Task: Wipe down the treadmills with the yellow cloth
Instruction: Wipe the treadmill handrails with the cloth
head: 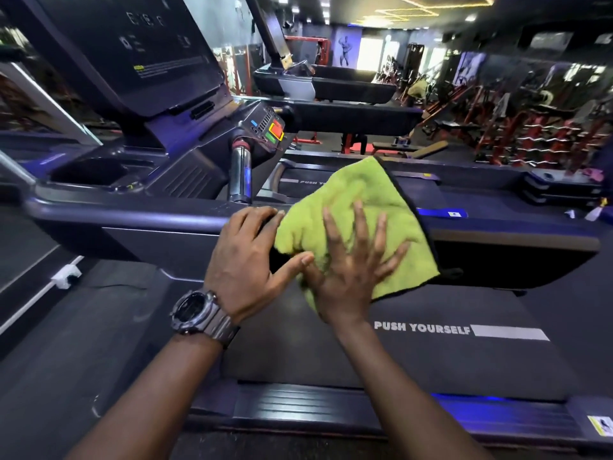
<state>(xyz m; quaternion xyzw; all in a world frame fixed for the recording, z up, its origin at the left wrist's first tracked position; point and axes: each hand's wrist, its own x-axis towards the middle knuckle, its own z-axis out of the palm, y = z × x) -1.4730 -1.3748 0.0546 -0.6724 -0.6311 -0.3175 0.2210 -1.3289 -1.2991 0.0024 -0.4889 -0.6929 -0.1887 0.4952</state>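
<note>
Head camera view: we are wiping the treadmill [185, 224] side handrail [510, 239] at the centre of the frame. Our right hand [351, 270] is pressing the yellow cloth [358, 207] flat with fingers straight and spread, while our left hand [247, 260], wearing a wristwatch [195, 313], is resting with relaxed fingers on the rail, thumb touching the cloth edge. Next, we judge, we are needing to slide the cloth along the rail toward the right of the frame, keeping pressure even.
</note>
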